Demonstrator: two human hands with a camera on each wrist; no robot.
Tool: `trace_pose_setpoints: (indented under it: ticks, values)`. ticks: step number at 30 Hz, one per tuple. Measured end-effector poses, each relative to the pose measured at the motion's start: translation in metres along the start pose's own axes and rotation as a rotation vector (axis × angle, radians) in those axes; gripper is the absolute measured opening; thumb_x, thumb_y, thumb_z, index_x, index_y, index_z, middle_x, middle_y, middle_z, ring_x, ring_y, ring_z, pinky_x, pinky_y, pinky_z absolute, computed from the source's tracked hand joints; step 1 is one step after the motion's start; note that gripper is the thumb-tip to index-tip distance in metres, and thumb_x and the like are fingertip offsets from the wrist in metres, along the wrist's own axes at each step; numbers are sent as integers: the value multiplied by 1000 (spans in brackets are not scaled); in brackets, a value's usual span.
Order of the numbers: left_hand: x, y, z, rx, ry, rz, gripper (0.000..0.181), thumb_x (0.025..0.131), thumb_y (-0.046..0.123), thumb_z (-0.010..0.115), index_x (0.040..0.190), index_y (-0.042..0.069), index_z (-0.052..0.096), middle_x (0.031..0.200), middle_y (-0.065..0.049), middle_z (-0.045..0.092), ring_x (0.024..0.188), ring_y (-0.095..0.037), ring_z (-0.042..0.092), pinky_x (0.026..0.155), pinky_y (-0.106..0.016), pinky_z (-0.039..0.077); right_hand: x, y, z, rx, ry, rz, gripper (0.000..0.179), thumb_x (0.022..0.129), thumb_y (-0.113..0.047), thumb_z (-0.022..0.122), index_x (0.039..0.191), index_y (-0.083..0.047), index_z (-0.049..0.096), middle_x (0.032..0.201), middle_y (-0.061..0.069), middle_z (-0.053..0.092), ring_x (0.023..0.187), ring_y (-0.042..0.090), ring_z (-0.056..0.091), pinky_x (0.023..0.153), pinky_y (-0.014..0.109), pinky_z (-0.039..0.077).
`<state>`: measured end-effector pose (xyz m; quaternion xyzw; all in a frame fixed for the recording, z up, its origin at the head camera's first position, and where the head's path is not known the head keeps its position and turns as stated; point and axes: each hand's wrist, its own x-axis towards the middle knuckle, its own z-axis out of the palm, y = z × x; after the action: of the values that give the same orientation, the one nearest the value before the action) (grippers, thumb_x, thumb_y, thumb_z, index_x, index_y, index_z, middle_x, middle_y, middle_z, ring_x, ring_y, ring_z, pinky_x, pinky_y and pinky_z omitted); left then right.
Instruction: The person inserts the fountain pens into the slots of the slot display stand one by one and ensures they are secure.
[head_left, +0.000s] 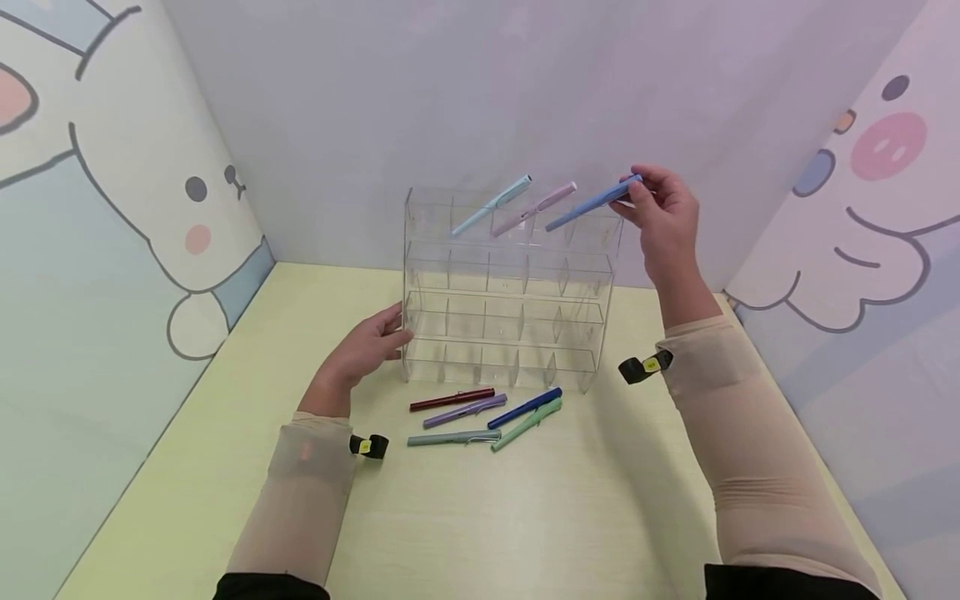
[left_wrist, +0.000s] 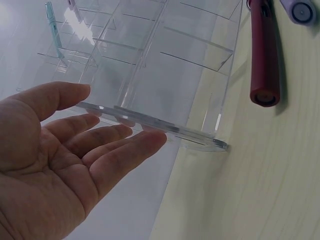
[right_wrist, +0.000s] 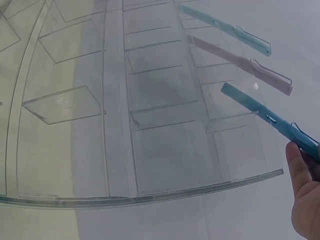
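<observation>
A clear acrylic rack (head_left: 504, 339) with stepped rows of compartments stands upright. My left hand (head_left: 367, 350) is at its left side; in the left wrist view the fingers (left_wrist: 127, 157) touch the side panel, with the thumb apart from them. My right hand (head_left: 667, 221) pinches a blue pen (head_left: 592, 204) by its upper end, thumb against fingers. The pen slants over the top row, its lower end by a compartment; I cannot tell whether it is inside. Left of it, a light blue pen (head_left: 491, 206) and a pale pink pen (head_left: 534, 210) lean in the top row.
Before the rack lie several pens: dark red (head_left: 452, 400), purple (head_left: 465, 412), dark blue (head_left: 524, 408), green (head_left: 527, 425) and grey-green (head_left: 453, 437). A pale yellow table (head_left: 480, 525) bears everything. A plain wall (head_left: 315, 125) rises behind, with cartoon-printed panels at both sides.
</observation>
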<state>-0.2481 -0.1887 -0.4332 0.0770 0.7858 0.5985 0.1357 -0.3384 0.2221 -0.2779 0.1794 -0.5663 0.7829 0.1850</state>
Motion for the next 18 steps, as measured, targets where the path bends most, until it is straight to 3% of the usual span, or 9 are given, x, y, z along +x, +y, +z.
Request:
trace_pose_setpoints:
  ticks: [18]
  values:
    - [1, -1, 1, -15, -5, 13, 65, 103, 23, 53, 158, 25, 19, 161, -8, 28, 139, -30, 43, 104, -51, 46, 1, 5, 9, -223, -66, 59, 24, 92, -7, 66, 115, 0, 67, 103, 11, 65, 92, 19, 68, 83, 25, 57]
